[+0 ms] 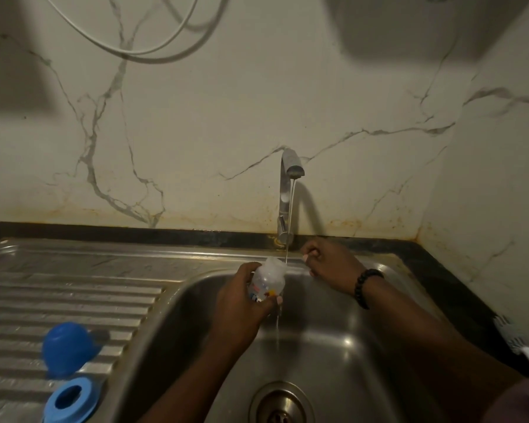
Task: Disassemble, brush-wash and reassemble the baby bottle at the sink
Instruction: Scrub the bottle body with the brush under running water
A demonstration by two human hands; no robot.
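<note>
While water is running from the faucet [290,169], the left hand [242,303] is gripping the bottle [268,280] just left of the stream, mouth tilting up toward it. Right of the stream, the right hand [330,267] is hovering loosely curled, seemingly holding nothing.

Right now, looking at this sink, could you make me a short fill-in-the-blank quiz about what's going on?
1. The left hand holds the open bottle under the running ____.
2. The blue cap and blue ring lie on the ____ side of the sink.
3. The right hand, near the tap, wears a beaded ____ on its wrist.

Answers: water; left; bracelet
</note>
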